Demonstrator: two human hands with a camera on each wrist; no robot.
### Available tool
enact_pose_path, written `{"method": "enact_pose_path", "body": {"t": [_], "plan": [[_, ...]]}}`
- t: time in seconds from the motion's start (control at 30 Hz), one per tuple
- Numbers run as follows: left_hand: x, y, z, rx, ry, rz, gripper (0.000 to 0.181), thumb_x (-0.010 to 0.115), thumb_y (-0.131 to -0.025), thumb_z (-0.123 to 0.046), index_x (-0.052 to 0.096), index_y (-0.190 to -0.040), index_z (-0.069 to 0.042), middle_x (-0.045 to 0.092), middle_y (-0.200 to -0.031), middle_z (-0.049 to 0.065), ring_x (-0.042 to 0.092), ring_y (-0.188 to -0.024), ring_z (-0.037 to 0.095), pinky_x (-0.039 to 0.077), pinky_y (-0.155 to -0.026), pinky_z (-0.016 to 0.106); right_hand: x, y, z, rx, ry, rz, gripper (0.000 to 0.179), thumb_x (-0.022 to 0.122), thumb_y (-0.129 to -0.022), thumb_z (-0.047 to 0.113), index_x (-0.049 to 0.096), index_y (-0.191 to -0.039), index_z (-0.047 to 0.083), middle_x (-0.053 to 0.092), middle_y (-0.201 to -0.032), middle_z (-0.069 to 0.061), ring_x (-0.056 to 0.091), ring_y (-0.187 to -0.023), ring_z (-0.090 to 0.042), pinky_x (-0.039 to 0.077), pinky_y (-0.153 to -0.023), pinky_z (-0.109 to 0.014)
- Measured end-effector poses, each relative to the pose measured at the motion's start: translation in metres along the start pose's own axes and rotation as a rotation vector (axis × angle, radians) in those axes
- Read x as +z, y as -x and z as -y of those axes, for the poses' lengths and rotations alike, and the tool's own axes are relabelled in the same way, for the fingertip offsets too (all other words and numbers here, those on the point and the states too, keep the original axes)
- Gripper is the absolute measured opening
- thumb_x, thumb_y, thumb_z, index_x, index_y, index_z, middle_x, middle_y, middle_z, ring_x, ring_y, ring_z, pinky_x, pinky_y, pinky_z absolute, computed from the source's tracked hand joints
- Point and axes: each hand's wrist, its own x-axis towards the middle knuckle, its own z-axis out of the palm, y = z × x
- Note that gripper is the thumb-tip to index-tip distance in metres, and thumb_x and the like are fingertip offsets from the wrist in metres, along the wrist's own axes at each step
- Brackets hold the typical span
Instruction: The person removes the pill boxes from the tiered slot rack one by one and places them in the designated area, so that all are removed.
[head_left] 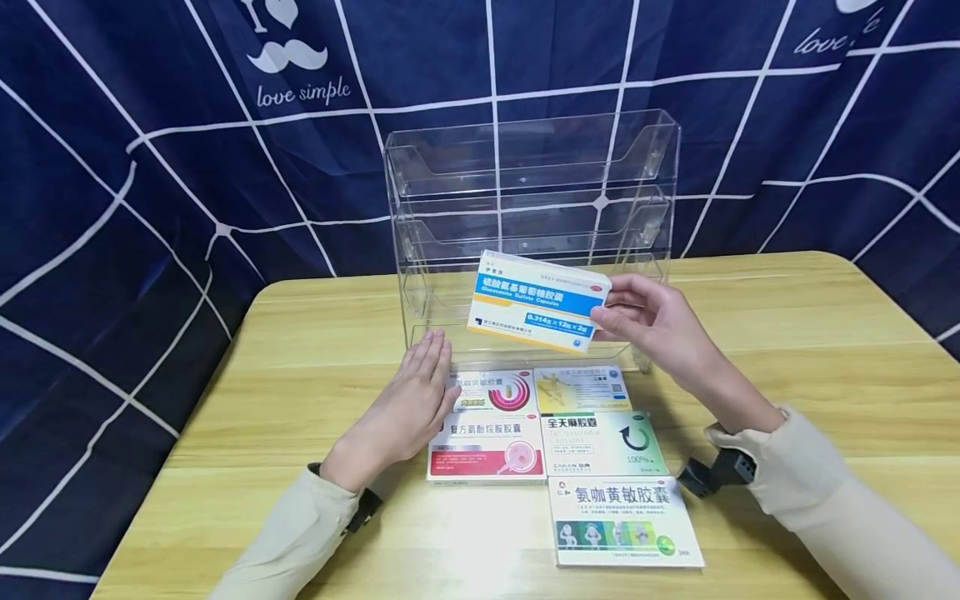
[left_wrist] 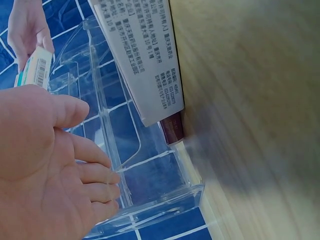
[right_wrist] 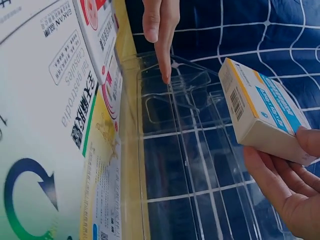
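Note:
A blue-and-white medicine box [head_left: 536, 302] is pinched between the thumb and fingers of my right hand [head_left: 660, 325], tilted in front of the clear tiered rack [head_left: 528, 196]. The right wrist view shows the same medicine box [right_wrist: 265, 107] held at one end. My left hand [head_left: 401, 408], fingers extended, is at the rack's lower left front corner; whether it touches the rack I cannot tell. Its palm [left_wrist: 50, 165] shows bare in the left wrist view. Close to that hand lies a red-and-white medicine box [head_left: 487, 450], with another pink-ringed box [head_left: 498, 392] behind it, partly covered by the fingers.
On the wooden table [head_left: 300, 350], a yellow-and-white box [head_left: 585, 389], a green-and-white box [head_left: 600, 446] and a larger white box [head_left: 626, 525] lie in a column before the rack. A dark blue checked cloth [head_left: 187, 125] hangs behind.

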Motion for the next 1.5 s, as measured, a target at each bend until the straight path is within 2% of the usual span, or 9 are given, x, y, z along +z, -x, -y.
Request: {"method": "enact_pose_path", "body": {"t": [0.13,0.33,0.57,0.73,0.87,1.1,1.3,1.5], "plan": [[0.001,-0.001,0.001,0.007,-0.005,-0.003,0.061,0.031,-0.106,-0.029,0.017,-0.148,0.012,0.010,-0.156,0.029,0.006,-0.145,0.038,0.008,-0.118,0.046,0.000,0.006,-0.002,0.017,0.037,0.022,0.035,0.061,-0.095,0.007,0.047,-0.122,-0.009,0.058,-0.099,-0.007,0.068,-0.086,-0.011,0.058,-0.078,-0.031],[0.001,-0.002,0.002,0.006,0.000,-0.003,0.061,0.030,-0.106,-0.030,0.017,-0.148,0.012,0.010,-0.156,0.029,0.006,-0.146,0.038,0.008,-0.118,0.046,0.001,0.017,-0.007,0.083,0.050,0.085,0.038,0.061,-0.095,0.012,0.048,-0.123,-0.010,0.064,-0.101,-0.009,0.070,-0.087,-0.015,0.058,-0.078,-0.033],[0.000,-0.004,0.003,0.003,0.008,0.000,0.061,0.029,-0.106,-0.031,0.016,-0.149,0.011,0.008,-0.157,0.027,0.003,-0.146,0.036,0.007,-0.118,0.045,0.002,0.023,-0.013,0.177,0.039,0.138,0.042,0.064,-0.094,0.015,0.047,-0.123,-0.011,0.064,-0.102,-0.015,0.070,-0.088,-0.017,0.058,-0.079,-0.039],[-0.003,-0.006,0.002,0.016,0.015,-0.002,0.061,0.029,-0.106,-0.030,0.015,-0.149,0.011,0.009,-0.157,0.028,0.004,-0.146,0.037,0.007,-0.118,0.046,0.002,0.028,-0.014,0.200,0.037,0.147,0.043,0.064,-0.094,0.015,0.047,-0.123,-0.011,0.062,-0.103,-0.017,0.069,-0.088,-0.017,0.059,-0.077,-0.038],[-0.003,-0.007,0.003,0.017,0.003,-0.006,0.060,0.029,-0.106,-0.030,0.017,-0.149,0.011,0.009,-0.157,0.027,0.006,-0.146,0.038,0.007,-0.118,0.045,0.006,0.032,-0.013,0.224,0.000,0.186,0.044,0.065,-0.093,0.014,0.046,-0.123,-0.011,0.061,-0.102,-0.017,0.068,-0.088,-0.019,0.059,-0.078,-0.038],[-0.005,-0.008,0.004,0.024,0.005,0.005,0.060,0.028,-0.106,-0.029,0.014,-0.149,0.010,0.007,-0.157,0.027,0.004,-0.146,0.037,0.006,-0.118,0.044,0.014,0.042,-0.013,0.187,-0.025,0.256,0.040,0.063,-0.093,0.010,0.045,-0.122,-0.011,0.064,-0.099,-0.016,0.070,-0.084,-0.023,0.059,-0.077,-0.033],[-0.006,-0.007,0.005,0.036,-0.010,0.010,0.059,0.030,-0.105,-0.026,0.013,-0.149,0.011,0.006,-0.157,0.027,0.003,-0.146,0.036,0.005,-0.118,0.044,0.018,0.044,-0.014,0.180,-0.112,0.322,0.039,0.062,-0.093,0.004,0.041,-0.122,-0.014,0.062,-0.097,-0.017,0.071,-0.083,-0.027,0.059,-0.073,-0.042],[-0.003,-0.004,0.008,0.040,-0.024,0.001,0.058,0.034,-0.103,-0.020,0.017,-0.148,0.012,0.009,-0.156,0.029,0.008,-0.146,0.039,0.009,-0.118,0.046,0.027,0.049,-0.014,0.181,-0.133,0.409,0.037,0.062,-0.093,0.005,0.041,-0.118,-0.012,0.054,-0.091,-0.015,0.068,-0.084,-0.023,0.059,-0.072,-0.045]]}}
